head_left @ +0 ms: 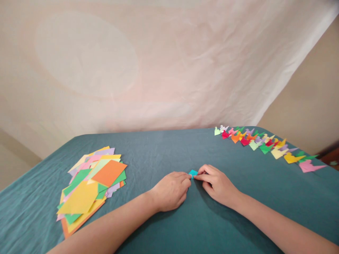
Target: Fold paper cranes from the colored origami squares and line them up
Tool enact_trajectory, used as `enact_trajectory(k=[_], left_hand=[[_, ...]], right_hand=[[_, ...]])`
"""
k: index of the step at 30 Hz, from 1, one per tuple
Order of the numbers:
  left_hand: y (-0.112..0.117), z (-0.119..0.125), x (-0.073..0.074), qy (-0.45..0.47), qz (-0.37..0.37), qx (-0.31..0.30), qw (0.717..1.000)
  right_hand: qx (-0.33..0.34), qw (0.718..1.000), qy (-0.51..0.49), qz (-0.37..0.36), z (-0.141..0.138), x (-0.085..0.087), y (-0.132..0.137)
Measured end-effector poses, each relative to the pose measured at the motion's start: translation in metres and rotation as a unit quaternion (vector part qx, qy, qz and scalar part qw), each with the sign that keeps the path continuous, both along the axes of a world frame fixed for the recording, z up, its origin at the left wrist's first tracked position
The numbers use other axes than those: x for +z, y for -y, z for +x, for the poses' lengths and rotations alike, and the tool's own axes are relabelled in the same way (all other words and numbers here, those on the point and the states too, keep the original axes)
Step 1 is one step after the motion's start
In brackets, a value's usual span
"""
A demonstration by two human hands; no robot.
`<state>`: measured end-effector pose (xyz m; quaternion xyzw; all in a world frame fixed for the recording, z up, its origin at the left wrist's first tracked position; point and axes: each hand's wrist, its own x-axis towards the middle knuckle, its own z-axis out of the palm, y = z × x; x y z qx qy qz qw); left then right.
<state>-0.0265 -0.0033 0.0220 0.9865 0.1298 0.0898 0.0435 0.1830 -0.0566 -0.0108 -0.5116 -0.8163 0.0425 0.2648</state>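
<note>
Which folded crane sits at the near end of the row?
The pink crane, last at the row's right end, just past a yellow crane.

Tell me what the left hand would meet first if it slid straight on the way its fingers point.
The left hand points right, and its fingertips touch the blue paper. That comes first; directly behind it are the fingers of the right hand, pinching the same paper.

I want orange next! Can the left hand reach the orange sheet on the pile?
Probably yes: the orange sheet lies uncovered atop the pile, only cloth between it and the left hand, pinching blue paper.
</note>
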Motion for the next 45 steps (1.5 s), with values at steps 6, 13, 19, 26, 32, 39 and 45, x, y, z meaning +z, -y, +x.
enact_trajectory(k=[6, 13, 19, 26, 32, 39, 45], left_hand=[[0.002, 0.001, -0.005, 0.002, 0.011, -0.003, 1.000], [0.004, 0.003, -0.010, 0.015, 0.002, -0.020, 1.000], [0.000, 0.001, -0.009, 0.048, -0.054, -0.023, 0.997], [-0.009, -0.001, -0.007, 0.092, -0.138, 0.017, 0.986], [-0.012, 0.000, -0.009, 0.086, -0.127, 0.018, 0.988], [-0.015, -0.001, -0.015, 0.072, -0.065, -0.015, 0.995], [-0.015, -0.002, -0.010, 0.047, -0.022, -0.041, 0.998]], right_hand=[[-0.023, 0.997, -0.067, -0.016, 0.000, 0.001, -0.001], [-0.041, 0.990, -0.126, -0.048, 0.008, -0.006, -0.009], [-0.050, 0.987, -0.132, -0.076, 0.009, -0.007, -0.012], [-0.062, 0.985, -0.129, -0.095, 0.006, -0.004, -0.015], [-0.071, 0.984, -0.122, -0.106, 0.003, -0.002, -0.015], [-0.058, 0.983, -0.121, -0.125, 0.005, -0.003, -0.018], [-0.043, 0.986, -0.103, -0.125, 0.006, -0.003, -0.022]])
